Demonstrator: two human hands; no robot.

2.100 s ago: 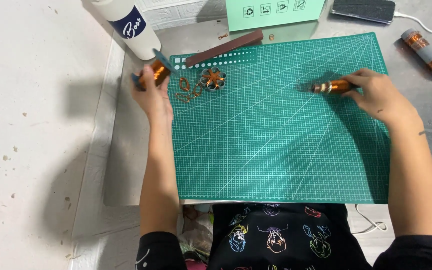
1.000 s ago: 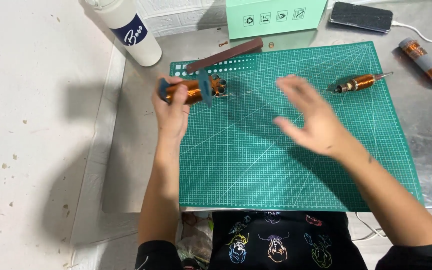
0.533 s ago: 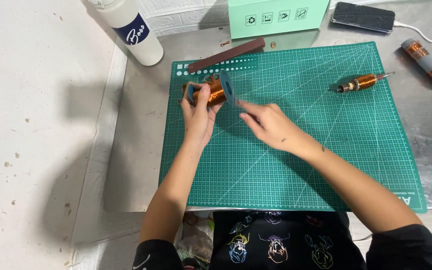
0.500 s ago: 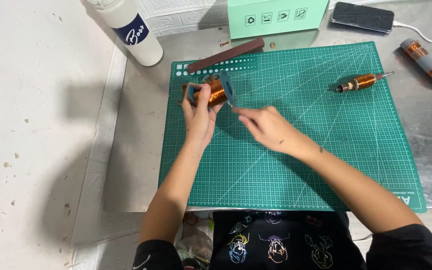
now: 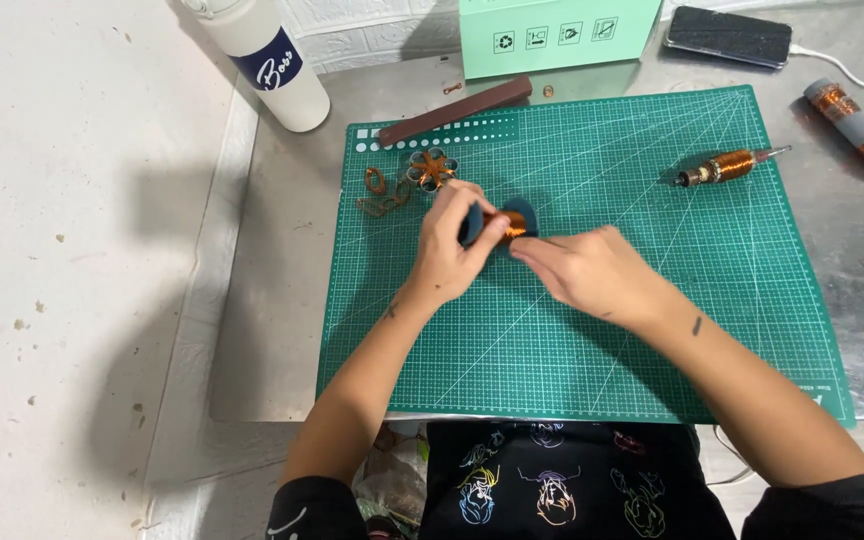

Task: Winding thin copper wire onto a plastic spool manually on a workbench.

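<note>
The left hand [image 5: 449, 250] grips a small copper-wound coil [image 5: 504, 222] with dark end caps, its fingers clenched round one end so the winding stays clear above the middle of the green cutting mat [image 5: 592, 340]. The right hand [image 5: 580, 272] meets it from the other side, fingertips pinching at the coil (what exactly they nip is hidden). A second wound rotor [image 5: 727, 166] lies well apart toward the desk's far right corner.
</note>
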